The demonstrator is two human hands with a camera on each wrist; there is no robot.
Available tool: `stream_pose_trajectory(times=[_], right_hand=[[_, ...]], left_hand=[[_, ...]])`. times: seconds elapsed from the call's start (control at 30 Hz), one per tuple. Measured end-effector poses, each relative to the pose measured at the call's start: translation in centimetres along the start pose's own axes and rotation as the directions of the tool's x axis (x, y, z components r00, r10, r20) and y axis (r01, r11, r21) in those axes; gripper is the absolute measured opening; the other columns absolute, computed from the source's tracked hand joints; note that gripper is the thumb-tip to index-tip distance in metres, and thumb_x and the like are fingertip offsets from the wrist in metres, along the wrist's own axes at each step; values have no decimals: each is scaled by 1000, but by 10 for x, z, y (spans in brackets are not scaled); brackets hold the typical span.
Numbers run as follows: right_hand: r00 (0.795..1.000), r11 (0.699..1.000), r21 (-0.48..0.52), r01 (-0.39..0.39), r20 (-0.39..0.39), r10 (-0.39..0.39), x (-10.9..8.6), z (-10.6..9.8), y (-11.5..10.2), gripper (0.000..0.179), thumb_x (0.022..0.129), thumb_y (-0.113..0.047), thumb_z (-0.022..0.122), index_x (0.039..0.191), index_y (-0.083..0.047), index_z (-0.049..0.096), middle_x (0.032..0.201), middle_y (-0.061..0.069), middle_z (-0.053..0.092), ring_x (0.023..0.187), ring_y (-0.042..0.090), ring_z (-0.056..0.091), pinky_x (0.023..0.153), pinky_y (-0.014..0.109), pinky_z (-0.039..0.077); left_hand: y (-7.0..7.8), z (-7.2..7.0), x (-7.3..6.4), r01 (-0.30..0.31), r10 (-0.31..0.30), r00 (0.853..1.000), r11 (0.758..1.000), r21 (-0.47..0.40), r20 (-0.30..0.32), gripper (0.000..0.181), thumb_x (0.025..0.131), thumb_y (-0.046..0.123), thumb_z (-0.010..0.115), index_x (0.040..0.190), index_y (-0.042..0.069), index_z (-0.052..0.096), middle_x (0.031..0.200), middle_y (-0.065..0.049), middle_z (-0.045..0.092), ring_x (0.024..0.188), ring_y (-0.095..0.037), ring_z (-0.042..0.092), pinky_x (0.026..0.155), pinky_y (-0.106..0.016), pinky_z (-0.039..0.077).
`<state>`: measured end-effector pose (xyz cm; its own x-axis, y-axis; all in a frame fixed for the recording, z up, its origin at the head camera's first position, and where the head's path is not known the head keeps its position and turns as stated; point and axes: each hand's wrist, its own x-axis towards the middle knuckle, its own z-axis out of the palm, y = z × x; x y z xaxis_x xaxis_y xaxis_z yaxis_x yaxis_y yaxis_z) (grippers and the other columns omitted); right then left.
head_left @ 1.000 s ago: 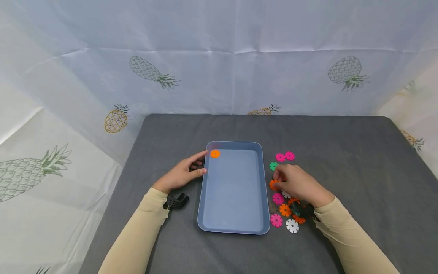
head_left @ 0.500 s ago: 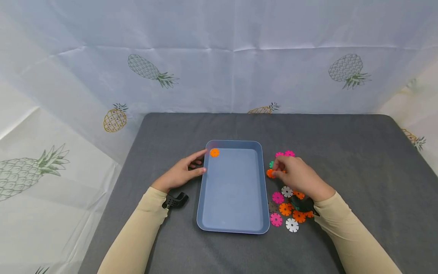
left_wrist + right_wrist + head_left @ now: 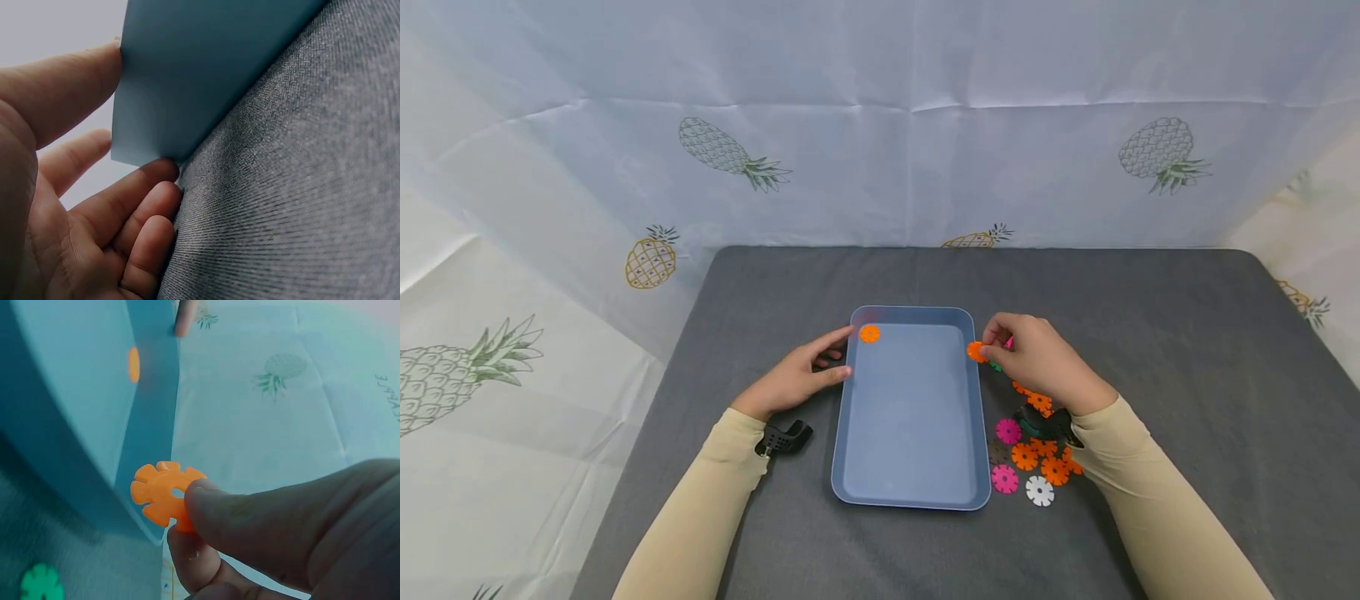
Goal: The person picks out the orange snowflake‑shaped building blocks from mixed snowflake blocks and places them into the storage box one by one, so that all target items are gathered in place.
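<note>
My right hand (image 3: pixel 1037 358) pinches an orange snowflake building disc (image 3: pixel 156 490) between thumb and forefinger. The disc is a flat, notched round with a slot in its centre. In the head view it overlaps the right rim of a blue rectangular tray (image 3: pixel 913 417), near the far corner. Another orange disc (image 3: pixel 869 333) lies inside the tray at its far left corner. At the tray's left side is my left hand (image 3: pixel 793 379), its thumb and fingertips against the outer wall, the lower fingers loosely bent near the cloth in the left wrist view.
Right of the tray lie several loose discs, among them a pink disc (image 3: pixel 1004 479), a white disc (image 3: pixel 1040 491), orange discs (image 3: pixel 1055 472) and a green disc (image 3: pixel 42 584). My right forearm partly covers them. Grey cloth (image 3: pixel 1187 358) spreads over the table; a pineapple-print curtain (image 3: pixel 850 167) hangs behind.
My right hand has lifted the orange disc off the pile and carried it away from me and leftward to the tray's right rim. My left hand has stayed at the tray's side.
</note>
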<state>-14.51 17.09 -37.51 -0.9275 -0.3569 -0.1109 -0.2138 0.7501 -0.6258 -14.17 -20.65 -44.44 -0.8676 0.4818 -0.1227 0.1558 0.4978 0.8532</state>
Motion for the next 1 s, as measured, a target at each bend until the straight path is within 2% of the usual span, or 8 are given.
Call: stream_pose_trajectory(times=[0.23, 0.7, 1.0], right_hand=[[1000, 999, 32, 13, 26, -14, 15, 6, -14, 5, 102, -11, 69, 98, -8, 67, 93, 7, 68, 65, 20, 56, 62, 35, 48], [997, 997, 47, 68, 28, -70, 39, 21, -35, 7, 100, -14, 73, 96, -9, 70, 90, 4, 69, 65, 20, 56, 63, 35, 49], [994, 994, 54, 90, 58, -94, 56, 34, -48, 5, 98, -12, 76, 94, -9, 74, 87, 3, 70, 74, 20, 59, 66, 33, 47]], left_hand=[[0, 0, 0, -1, 1, 1000, 1000, 3, -3, 70, 105, 30, 67, 166, 14, 35, 156, -21, 49, 136, -37, 50, 112, -57, 41], [1, 1, 1, -15, 14, 1000, 1000, -4, -19, 69, 104, 24, 69, 165, 14, 37, 156, -19, 50, 136, -38, 51, 113, -56, 42], [0, 1, 0, -8, 8, 1000, 1000, 5, -10, 69, 105, 28, 67, 165, 14, 36, 156, -20, 50, 136, -38, 51, 113, -57, 41]])
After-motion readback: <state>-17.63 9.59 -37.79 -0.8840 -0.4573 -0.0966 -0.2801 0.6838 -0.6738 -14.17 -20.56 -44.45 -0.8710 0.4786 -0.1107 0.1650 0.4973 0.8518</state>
